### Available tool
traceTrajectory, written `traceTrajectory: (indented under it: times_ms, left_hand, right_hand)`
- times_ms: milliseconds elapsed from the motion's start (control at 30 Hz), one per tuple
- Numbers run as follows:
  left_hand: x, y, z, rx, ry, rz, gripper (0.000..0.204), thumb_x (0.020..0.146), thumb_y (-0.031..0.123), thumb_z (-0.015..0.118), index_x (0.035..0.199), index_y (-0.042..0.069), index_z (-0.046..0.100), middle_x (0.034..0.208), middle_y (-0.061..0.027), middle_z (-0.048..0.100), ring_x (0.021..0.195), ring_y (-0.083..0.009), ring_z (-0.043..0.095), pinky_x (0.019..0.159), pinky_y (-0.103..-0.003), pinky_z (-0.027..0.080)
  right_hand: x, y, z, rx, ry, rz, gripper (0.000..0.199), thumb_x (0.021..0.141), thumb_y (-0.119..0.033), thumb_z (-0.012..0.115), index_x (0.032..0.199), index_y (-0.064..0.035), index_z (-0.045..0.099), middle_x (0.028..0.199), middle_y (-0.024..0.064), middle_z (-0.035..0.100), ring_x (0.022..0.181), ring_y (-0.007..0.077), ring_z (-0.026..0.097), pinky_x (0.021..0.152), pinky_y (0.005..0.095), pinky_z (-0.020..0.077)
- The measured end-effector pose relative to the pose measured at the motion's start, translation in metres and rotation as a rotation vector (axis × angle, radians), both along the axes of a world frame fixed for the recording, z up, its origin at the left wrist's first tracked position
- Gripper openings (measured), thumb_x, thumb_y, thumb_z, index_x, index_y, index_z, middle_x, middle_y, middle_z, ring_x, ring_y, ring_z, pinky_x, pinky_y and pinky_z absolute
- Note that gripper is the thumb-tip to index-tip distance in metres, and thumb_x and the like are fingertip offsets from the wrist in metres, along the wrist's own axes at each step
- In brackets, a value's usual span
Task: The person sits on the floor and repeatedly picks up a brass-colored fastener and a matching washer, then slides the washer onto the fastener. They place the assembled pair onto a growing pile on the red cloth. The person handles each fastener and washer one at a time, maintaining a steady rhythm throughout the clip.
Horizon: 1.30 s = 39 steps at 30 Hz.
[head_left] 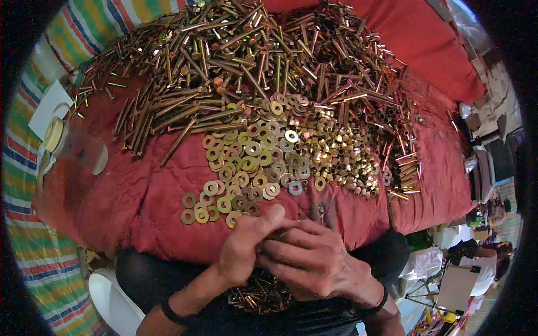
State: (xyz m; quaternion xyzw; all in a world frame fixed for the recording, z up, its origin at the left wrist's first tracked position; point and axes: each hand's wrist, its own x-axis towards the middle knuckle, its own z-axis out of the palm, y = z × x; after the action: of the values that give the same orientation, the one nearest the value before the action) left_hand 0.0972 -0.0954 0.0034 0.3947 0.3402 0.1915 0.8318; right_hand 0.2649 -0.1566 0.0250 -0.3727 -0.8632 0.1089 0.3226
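My left hand [244, 249] and my right hand [311, 257] meet just in front of the near edge of a red cushion [151, 196]. Both are closed, fingers curled and thumbs pressed in; whatever they grip is hidden among the fingers. Flat brass-coloured washers [252, 148] lie just beyond my hands, the nearest beside my left thumb. To their right is a heap of small shiny nuts [342, 154]. Behind these spreads a big pile of long bolts [224, 50]. Below my hands, in my lap, sits a heap of assembled-looking metal fasteners [260, 297], partly covered by my wrists.
Short metal sleeves [409, 168] lie at the cushion's right side. A clear jar with a yellow lid [53, 134] lies on its side at the left, near a white card [50, 109]. A white tub [112, 299] stands lower left. Striped cloth [39, 269] hangs along the left.
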Motion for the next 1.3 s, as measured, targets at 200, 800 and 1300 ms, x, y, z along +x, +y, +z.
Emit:
traceTrajectory:
  times_ms: [200,800,1300]
  left_hand:
    - [-0.009,0.011,0.005,0.137,0.007,-0.089,0.037,0.096,0.031,0.071,0.114,-0.001,0.076,0.071,0.0021,0.065,0.055,-0.0026,0.050,0.047,-0.021,0.033]
    - [-0.018,0.013,0.011,0.237,0.103,0.081,0.021,0.093,0.021,0.077,0.098,0.000,0.079,0.064,0.0058,0.059,0.054,-0.0011,0.046,0.048,-0.022,0.032]
    - [-0.028,0.021,0.009,0.059,-0.002,-0.054,0.023,0.092,0.021,0.077,0.086,-0.002,0.077,0.062,0.0016,0.060,0.050,-0.0030,0.045,0.045,-0.022,0.029]
  right_hand:
    - [0.039,-0.010,0.010,-0.281,0.233,-0.702,0.025,0.085,-0.008,0.077,0.108,-0.0005,0.073,0.098,0.0142,0.069,0.077,0.0302,0.068,0.069,0.0393,0.0559]
    - [0.047,0.032,-0.023,-0.192,0.087,-0.766,0.024,0.084,-0.003,0.070,0.108,0.0019,0.072,0.090,0.0129,0.070,0.079,0.0248,0.071,0.068,0.0342,0.0569]
    - [0.030,-0.013,0.016,-0.389,0.427,-0.322,0.027,0.083,-0.002,0.080,0.110,0.0014,0.075,0.102,0.0134,0.076,0.090,0.0247,0.076,0.079,0.0316,0.0604]
